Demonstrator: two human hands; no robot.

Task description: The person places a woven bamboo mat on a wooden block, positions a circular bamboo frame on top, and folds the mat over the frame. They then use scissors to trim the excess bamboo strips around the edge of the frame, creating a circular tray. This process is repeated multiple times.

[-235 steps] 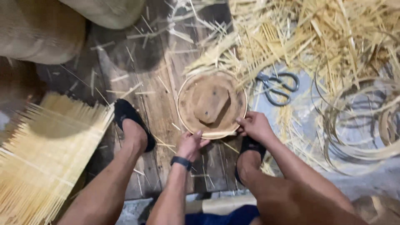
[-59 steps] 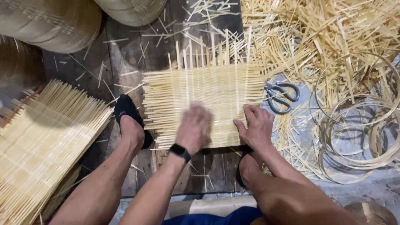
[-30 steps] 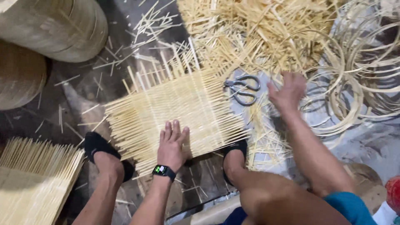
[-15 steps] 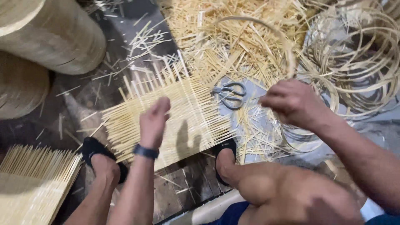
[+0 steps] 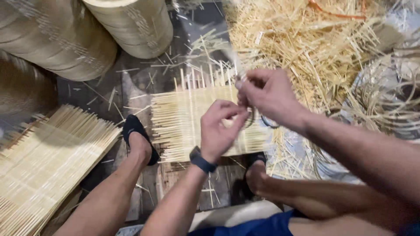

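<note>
My right hand [image 5: 267, 94] is raised above the floor and pinches a thin bamboo strip [image 5: 231, 56], which is blurred and rises away from the fingers. My left hand [image 5: 221, 129], with a dark watch on its wrist, is curled just below and touches the right hand's fingers, gripping the same strip's lower end. Under both hands a square woven bamboo mat [image 5: 179, 118] lies flat on the dark wooden floor, loose strip ends sticking out of its far edge. My feet in black shoes [image 5: 135, 135] rest at the mat's near corners.
A second woven mat [image 5: 43, 161] lies at the left. Large woven cylinders [image 5: 135, 26] stand at the back left. A heap of loose bamboo strips [image 5: 315, 43] fills the back right, and coiled bamboo hoops [image 5: 389, 96] lie at the right. Scissors [image 5: 262, 123] are half hidden behind my hands.
My right hand came back from the hoops at the right with a strip. My left hand lifted off the mat and met it above the mat. The view swung left.
</note>
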